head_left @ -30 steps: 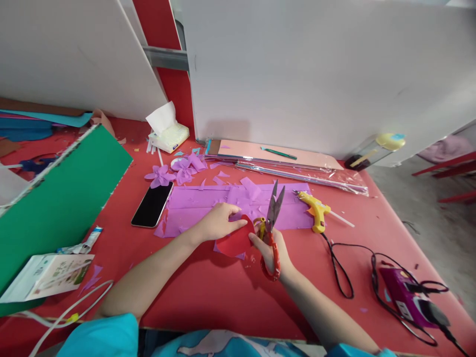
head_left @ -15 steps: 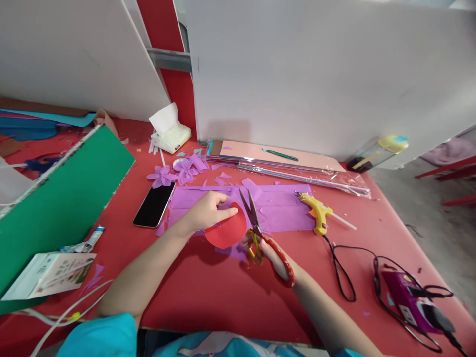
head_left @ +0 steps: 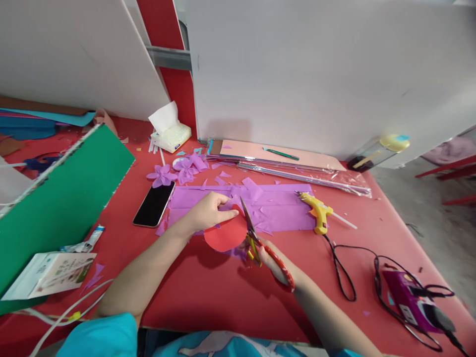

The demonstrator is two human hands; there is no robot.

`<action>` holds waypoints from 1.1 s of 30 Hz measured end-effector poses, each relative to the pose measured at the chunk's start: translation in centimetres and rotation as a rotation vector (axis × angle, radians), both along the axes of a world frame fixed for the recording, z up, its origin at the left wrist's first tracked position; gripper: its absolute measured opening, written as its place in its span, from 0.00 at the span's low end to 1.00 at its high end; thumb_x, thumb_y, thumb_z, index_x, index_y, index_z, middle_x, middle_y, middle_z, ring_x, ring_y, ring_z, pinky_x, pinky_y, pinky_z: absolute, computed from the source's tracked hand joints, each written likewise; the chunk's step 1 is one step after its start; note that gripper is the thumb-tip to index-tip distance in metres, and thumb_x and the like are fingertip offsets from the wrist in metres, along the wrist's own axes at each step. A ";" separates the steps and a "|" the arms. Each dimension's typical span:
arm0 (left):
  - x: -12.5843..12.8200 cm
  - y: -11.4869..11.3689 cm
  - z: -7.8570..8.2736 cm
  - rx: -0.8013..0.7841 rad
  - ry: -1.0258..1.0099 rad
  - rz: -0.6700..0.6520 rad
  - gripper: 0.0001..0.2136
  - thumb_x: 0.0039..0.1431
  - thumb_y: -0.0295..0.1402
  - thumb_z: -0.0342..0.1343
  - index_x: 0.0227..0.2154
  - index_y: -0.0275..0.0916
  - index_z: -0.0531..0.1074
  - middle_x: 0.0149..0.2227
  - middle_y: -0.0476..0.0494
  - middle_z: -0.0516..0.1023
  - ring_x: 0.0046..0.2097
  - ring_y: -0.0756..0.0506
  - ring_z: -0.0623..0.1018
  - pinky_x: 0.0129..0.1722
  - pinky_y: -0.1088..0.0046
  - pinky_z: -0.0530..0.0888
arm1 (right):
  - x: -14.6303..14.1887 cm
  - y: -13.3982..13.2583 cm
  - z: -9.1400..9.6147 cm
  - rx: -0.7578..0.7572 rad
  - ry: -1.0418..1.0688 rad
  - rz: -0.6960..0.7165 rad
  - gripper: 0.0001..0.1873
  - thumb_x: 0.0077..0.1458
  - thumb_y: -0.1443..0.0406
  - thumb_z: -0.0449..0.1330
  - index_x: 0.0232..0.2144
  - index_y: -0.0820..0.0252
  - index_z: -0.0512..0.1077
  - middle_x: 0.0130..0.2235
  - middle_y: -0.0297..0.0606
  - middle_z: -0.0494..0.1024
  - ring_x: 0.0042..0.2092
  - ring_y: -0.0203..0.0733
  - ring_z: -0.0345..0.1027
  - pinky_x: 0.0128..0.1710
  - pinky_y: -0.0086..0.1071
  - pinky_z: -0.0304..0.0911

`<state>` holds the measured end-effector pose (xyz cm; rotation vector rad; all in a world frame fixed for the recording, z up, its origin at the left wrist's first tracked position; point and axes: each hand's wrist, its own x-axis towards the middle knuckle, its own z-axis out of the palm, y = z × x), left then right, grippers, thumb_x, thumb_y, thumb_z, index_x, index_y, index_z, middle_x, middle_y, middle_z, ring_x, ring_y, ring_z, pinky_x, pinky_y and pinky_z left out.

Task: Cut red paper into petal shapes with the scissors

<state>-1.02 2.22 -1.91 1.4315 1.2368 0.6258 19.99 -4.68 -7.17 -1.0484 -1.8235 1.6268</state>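
Note:
Between thumb and fingers, my left hand (head_left: pixel 211 213) pinches a round red paper piece (head_left: pixel 225 234) by its upper edge. With it goes a bit of purple paper, partly covered by the hand. My right hand (head_left: pixel 270 260) grips scissors (head_left: pixel 273 263) with red and yellow handles. Their blades point up and away from me, close together, along the right edge of the red piece. Beneath lie purple paper sheets (head_left: pixel 288 218) strewn with offcuts. Some of my right fingers are hidden behind the handles.
Left of the sheets lie a phone (head_left: pixel 154 204) and purple paper flowers (head_left: pixel 162 176). A yellow glue gun (head_left: pixel 317 212) rests at right, its cord near a purple power strip (head_left: pixel 412 300). Behind are wrapped strips (head_left: pixel 305 176) and a tissue pack (head_left: pixel 174 137). A green board (head_left: pixel 70 208) stands at left.
The scissor blades have closed from open to nearly together at the red piece's right edge. The red piece has tilted slightly; my left hand has barely moved.

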 end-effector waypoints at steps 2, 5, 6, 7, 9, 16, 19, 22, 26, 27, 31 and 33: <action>0.0 -0.1 0.1 0.003 0.023 -0.045 0.10 0.45 0.37 0.58 0.19 0.36 0.67 0.18 0.53 0.64 0.21 0.52 0.63 0.18 0.77 0.57 | -0.1 0.0 0.1 0.002 -0.020 0.004 0.23 0.60 0.48 0.41 0.27 0.58 0.61 0.27 0.34 0.63 0.28 0.37 0.54 0.31 0.32 0.54; 0.1 -0.2 0.0 0.002 0.039 -0.086 0.11 0.48 0.38 0.55 0.20 0.36 0.65 0.18 0.53 0.62 0.20 0.53 0.62 0.18 0.78 0.56 | -0.3 -0.1 0.2 -0.009 -0.040 -0.027 0.20 0.60 0.51 0.42 0.27 0.58 0.61 0.26 0.33 0.63 0.28 0.37 0.53 0.30 0.32 0.54; 0.1 -0.2 -0.1 0.003 0.036 -0.090 0.11 0.49 0.38 0.55 0.20 0.36 0.65 0.18 0.53 0.62 0.20 0.53 0.62 0.18 0.78 0.56 | -0.3 -0.2 0.1 -0.018 -0.041 -0.039 0.20 0.60 0.51 0.42 0.26 0.58 0.60 0.26 0.33 0.63 0.28 0.37 0.53 0.30 0.32 0.54; 0.2 -0.2 -0.1 0.004 0.031 -0.093 0.11 0.49 0.38 0.54 0.20 0.36 0.65 0.18 0.53 0.62 0.20 0.53 0.62 0.18 0.78 0.56 | -0.4 -0.2 0.1 -0.033 -0.040 -0.047 0.20 0.60 0.51 0.42 0.26 0.58 0.60 0.26 0.33 0.62 0.28 0.37 0.53 0.31 0.33 0.54; 0.3 -0.3 -0.3 0.003 0.022 -0.085 0.12 0.50 0.39 0.54 0.20 0.36 0.64 0.18 0.53 0.61 0.20 0.53 0.62 0.18 0.78 0.56 | -0.5 -0.3 -0.2 -0.062 -0.036 -0.064 0.22 0.60 0.50 0.40 0.25 0.58 0.59 0.25 0.33 0.62 0.27 0.37 0.54 0.31 0.33 0.55; 1.0 -0.5 -0.4 0.143 0.044 -0.001 0.17 0.49 0.38 0.55 0.15 0.38 0.54 0.17 0.57 0.51 0.20 0.55 0.55 0.18 0.78 0.51 | -0.7 -0.5 -1.4 -0.081 0.001 -0.125 0.31 0.56 0.41 0.36 0.25 0.59 0.61 0.22 0.32 0.61 0.24 0.36 0.53 0.27 0.33 0.54; 1.0 -0.5 -0.4 0.137 0.034 -0.010 0.16 0.49 0.38 0.55 0.15 0.38 0.55 0.17 0.56 0.53 0.20 0.55 0.55 0.18 0.78 0.52 | -0.6 -0.5 -1.5 -0.072 0.006 -0.130 0.32 0.56 0.40 0.36 0.27 0.60 0.62 0.22 0.32 0.61 0.24 0.35 0.52 0.27 0.32 0.52; 1.0 -0.6 -0.3 0.105 0.026 -0.016 0.15 0.49 0.37 0.54 0.16 0.38 0.58 0.16 0.56 0.55 0.19 0.55 0.57 0.17 0.78 0.53 | -0.5 -0.5 -1.3 -0.061 0.019 -0.108 0.33 0.56 0.40 0.36 0.27 0.60 0.62 0.21 0.31 0.60 0.23 0.35 0.51 0.26 0.32 0.50; 1.0 -0.6 -0.2 0.057 0.017 -0.018 0.12 0.49 0.37 0.55 0.17 0.37 0.62 0.16 0.56 0.58 0.18 0.55 0.59 0.16 0.79 0.55 | -0.4 -0.4 -1.4 -0.047 0.031 -0.080 0.32 0.56 0.40 0.36 0.26 0.59 0.61 0.22 0.31 0.60 0.23 0.34 0.51 0.25 0.32 0.50; 1.0 -0.6 -0.1 0.046 0.015 -0.020 0.12 0.49 0.37 0.55 0.18 0.37 0.63 0.16 0.56 0.59 0.18 0.55 0.59 0.16 0.79 0.56 | -0.4 -0.4 -1.6 -0.041 0.038 -0.079 0.32 0.57 0.41 0.36 0.25 0.59 0.61 0.22 0.31 0.60 0.23 0.34 0.50 0.25 0.32 0.50; 1.0 -0.5 -0.1 0.015 0.004 -0.030 0.10 0.49 0.36 0.55 0.20 0.36 0.66 0.17 0.55 0.62 0.19 0.54 0.62 0.16 0.79 0.57 | -0.5 -0.5 -2.6 -0.032 0.105 -0.096 0.30 0.58 0.42 0.36 0.21 0.58 0.56 0.21 0.30 0.57 0.22 0.33 0.47 0.25 0.32 0.49; 0.9 -0.5 -0.1 0.009 0.001 -0.034 0.09 0.49 0.36 0.55 0.20 0.36 0.66 0.17 0.54 0.62 0.19 0.54 0.62 0.16 0.79 0.58 | -0.5 -0.5 -3.0 -0.047 0.126 -0.109 0.29 0.58 0.42 0.38 0.19 0.57 0.52 0.21 0.30 0.55 0.22 0.33 0.46 0.24 0.32 0.48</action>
